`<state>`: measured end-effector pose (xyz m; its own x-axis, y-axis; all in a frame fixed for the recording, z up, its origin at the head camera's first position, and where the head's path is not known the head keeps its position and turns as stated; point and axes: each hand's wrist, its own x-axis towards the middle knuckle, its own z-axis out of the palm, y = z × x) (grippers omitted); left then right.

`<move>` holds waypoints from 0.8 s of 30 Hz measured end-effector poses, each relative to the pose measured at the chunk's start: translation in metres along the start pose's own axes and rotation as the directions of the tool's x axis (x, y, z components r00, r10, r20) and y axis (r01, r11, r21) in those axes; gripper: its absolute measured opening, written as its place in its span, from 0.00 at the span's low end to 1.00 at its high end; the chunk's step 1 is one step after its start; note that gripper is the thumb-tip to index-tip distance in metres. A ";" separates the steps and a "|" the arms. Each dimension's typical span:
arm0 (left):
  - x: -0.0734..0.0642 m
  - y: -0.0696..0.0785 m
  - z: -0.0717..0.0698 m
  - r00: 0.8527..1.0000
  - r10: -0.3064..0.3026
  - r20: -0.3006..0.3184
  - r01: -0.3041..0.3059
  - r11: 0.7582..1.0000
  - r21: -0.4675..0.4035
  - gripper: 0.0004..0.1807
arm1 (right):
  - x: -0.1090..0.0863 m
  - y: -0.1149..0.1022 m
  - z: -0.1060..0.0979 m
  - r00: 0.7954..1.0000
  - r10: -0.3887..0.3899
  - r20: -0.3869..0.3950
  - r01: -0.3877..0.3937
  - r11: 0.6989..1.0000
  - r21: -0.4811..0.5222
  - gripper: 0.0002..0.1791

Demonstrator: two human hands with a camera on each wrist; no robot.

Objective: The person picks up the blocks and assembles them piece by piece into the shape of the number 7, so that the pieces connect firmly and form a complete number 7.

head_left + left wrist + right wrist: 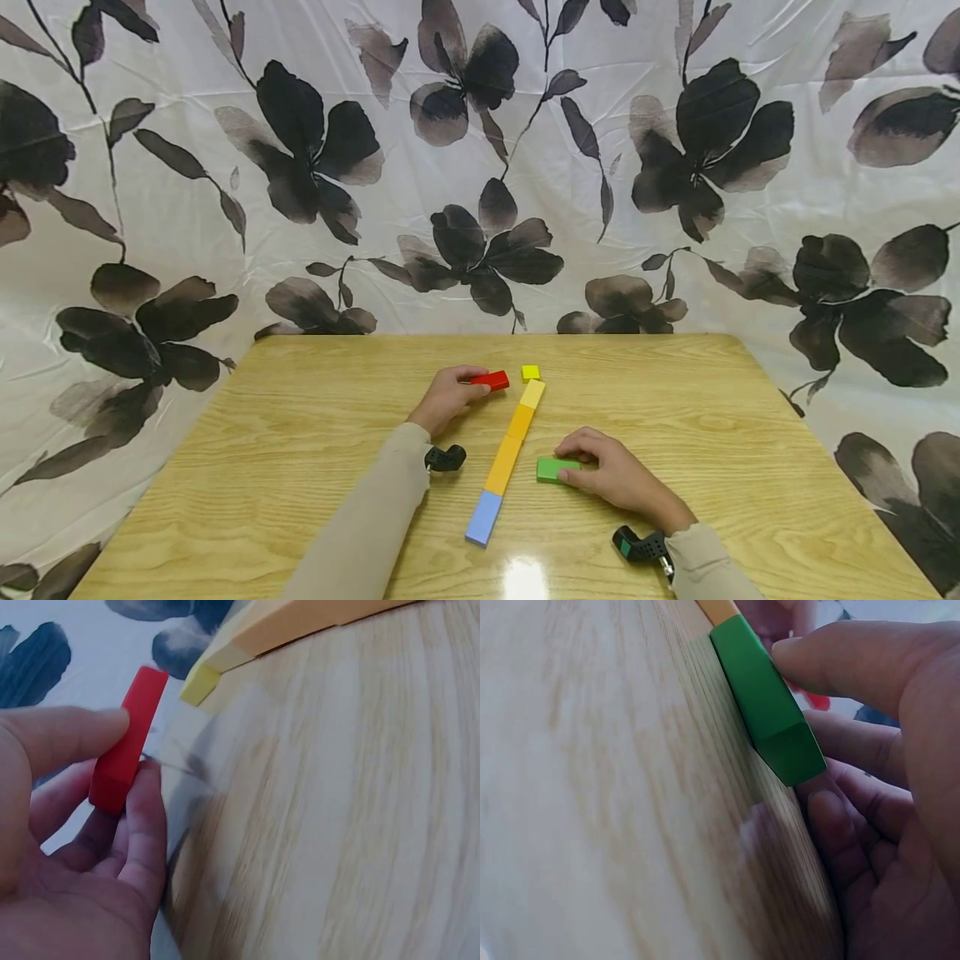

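Observation:
My left hand [444, 400] pinches a red block [497, 381] between thumb and fingers, left of the far end of a slanting row of blocks. In the left wrist view the red block [133, 739] stands out from the fingertips. On the row's right side, my right hand [618, 475] grips a green block [551, 470] by its right end. The green block [763, 697] lies close to the tabletop in the right wrist view. From near to far, the row has a blue block [483, 517], two orange blocks [503, 465] and a pale yellow block [532, 394].
Just beyond the row's far end is a small bright yellow block [530, 372]. Everything sits on a wooden table [322, 433] with light grain. Cloth with dark printed flowers [465, 250] hangs behind the far edge and along both sides.

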<state>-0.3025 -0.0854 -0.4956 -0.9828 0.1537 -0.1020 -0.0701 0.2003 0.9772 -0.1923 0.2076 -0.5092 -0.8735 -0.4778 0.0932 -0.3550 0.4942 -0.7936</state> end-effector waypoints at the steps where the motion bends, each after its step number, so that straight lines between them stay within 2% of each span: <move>1: 0.001 0.001 0.002 1.000 0.002 -0.011 -0.002 1.000 0.009 0.19 | 0.000 0.000 0.000 1.000 0.002 0.001 -0.002 1.000 0.000 0.18; 9: 0.006 0.011 0.012 0.997 0.007 -0.074 -0.002 0.997 0.071 0.19 | 0.002 -0.002 -0.002 1.000 -0.003 0.012 0.003 1.000 0.004 0.17; 15: 0.012 0.014 0.017 0.993 0.046 -0.106 -0.033 0.992 0.120 0.17 | 0.004 -0.004 -0.004 1.000 -0.017 0.004 0.017 1.000 0.001 0.17; 19: 0.014 0.014 0.021 0.991 0.078 -0.107 -0.055 0.977 0.206 0.17 | 0.003 -0.004 -0.003 1.000 -0.018 0.001 0.018 1.000 0.007 0.15; 24: 0.015 0.014 0.026 0.992 0.067 -0.107 -0.037 0.964 0.261 0.17 | 0.000 -0.004 0.000 1.000 -0.014 -0.002 0.014 1.000 0.016 0.14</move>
<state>-0.3136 -0.0549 -0.4888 -0.9979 0.0625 -0.0159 0.0133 0.4406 0.8976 -0.1909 0.2061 -0.5060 -0.8692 -0.4831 0.1051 -0.3614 0.4759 -0.8018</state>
